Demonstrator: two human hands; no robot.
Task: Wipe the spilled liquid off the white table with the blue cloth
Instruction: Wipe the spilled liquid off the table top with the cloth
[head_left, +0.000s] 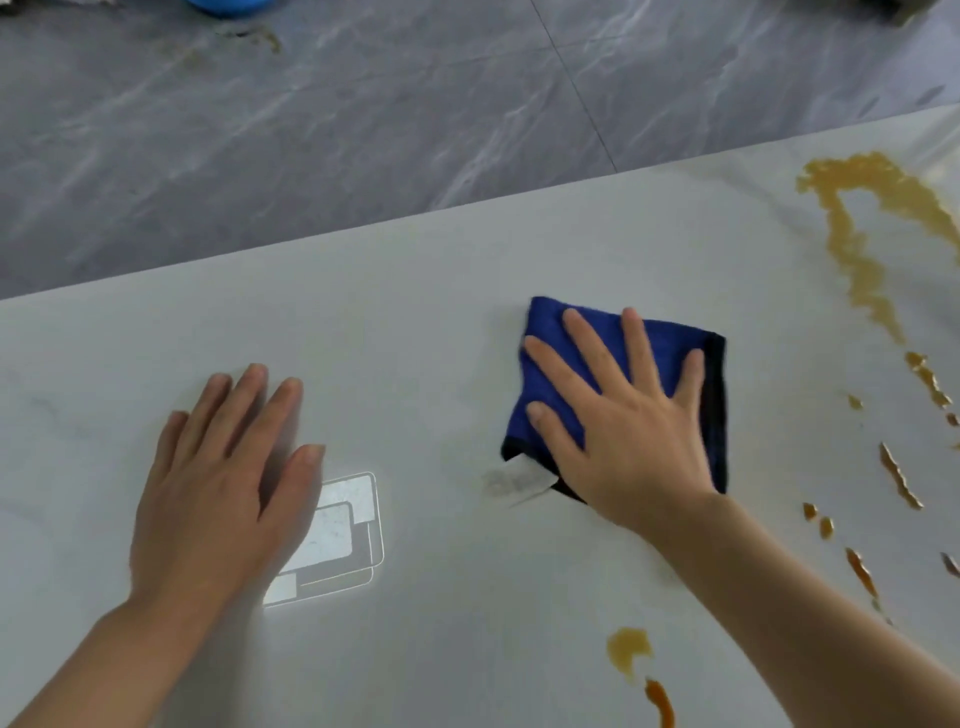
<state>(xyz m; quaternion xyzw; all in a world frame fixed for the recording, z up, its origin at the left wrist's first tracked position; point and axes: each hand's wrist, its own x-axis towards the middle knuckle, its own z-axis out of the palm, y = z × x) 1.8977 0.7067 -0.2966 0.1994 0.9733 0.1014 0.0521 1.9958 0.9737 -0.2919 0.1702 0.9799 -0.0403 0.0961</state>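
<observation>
From the head camera, the right hand (623, 415) lies flat on the blue cloth (550, 374), fingers straight and spread, palm pressing down; nothing is curled round the fabric, so the hand is released rather than clenched. The cloth is folded into a rough square with a dark border showing along its right side and near edge, and a white label (519, 480) sticks out from the corner just left of the wrist. It sits flat on the white table (415, 291), with all four fingertips and the thumb resting on blue fabric and only the heel of the palm reaching past the near edge.

Well to the right of that pressing hand, the spilled liquid (857, 234) runs as an amber-brown loop near the far right edge of the table, then breaks into a trail of drips (898, 475) coming toward the viewer. A separate amber puddle (628, 649) lies near the right forearm, on its left side, with another streak just below it. None of this touches the cloth.

Left of the cloth and apart from it, the left hand (223, 483) rests palm down on the bare table, fingers straight and close together, holding nothing. Just beside its thumb a bright reflection (343, 525) of nested rectangular outlines shows on the tabletop.

Beyond the far edge of the table is grey marbled floor (363, 114), with a small brownish stain (270, 39) near a blue object (228, 6) cut off at the top
</observation>
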